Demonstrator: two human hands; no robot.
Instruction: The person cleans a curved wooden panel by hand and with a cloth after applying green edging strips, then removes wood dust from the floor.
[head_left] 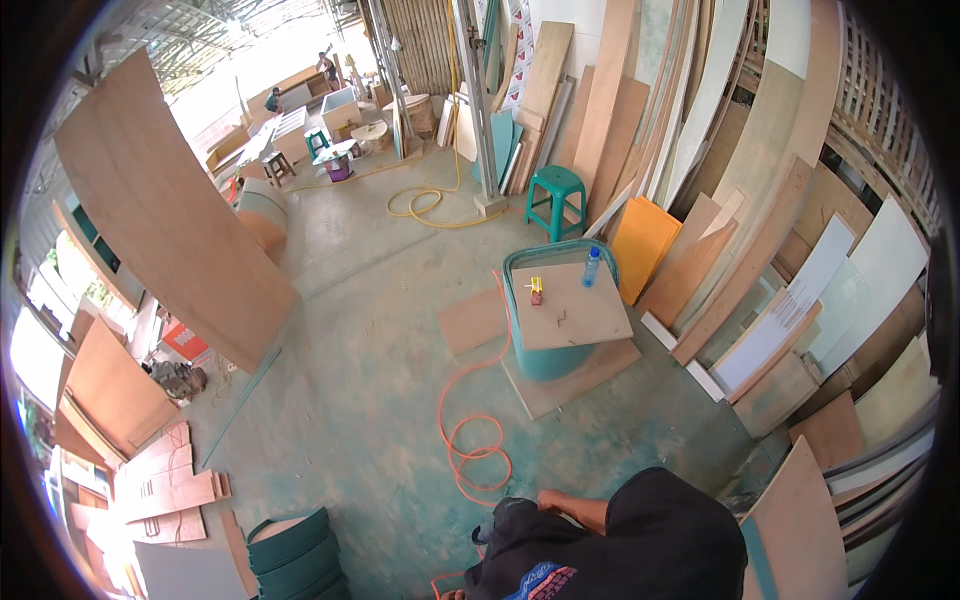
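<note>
My right hand [549, 498] is beside the dark trouser leg [515, 515], past the sleeve of my black shirt [650, 540]. Its fingers are too small and partly hidden, so I cannot tell if they hold anything. Only a sliver of my left hand [454, 595] shows at the lower edge, close to an orange air hose [437, 580]. Coils of that hose lie on the floor ahead and run up to a teal tub [550, 362]. A board [590, 318] covers the tub, with a blue-capped bottle [591, 267] and a small yellow-and-red item [536, 290] on it.
A green stool [556, 200] stands behind the tub. Boards [760, 200] lean along the right side. A tall plywood sheet [170, 210] stands at left, above stacked wood pieces [165, 480] and curved teal parts [295, 555]. Yellow hose [425, 205] lies farther off; people [273, 99] are far back.
</note>
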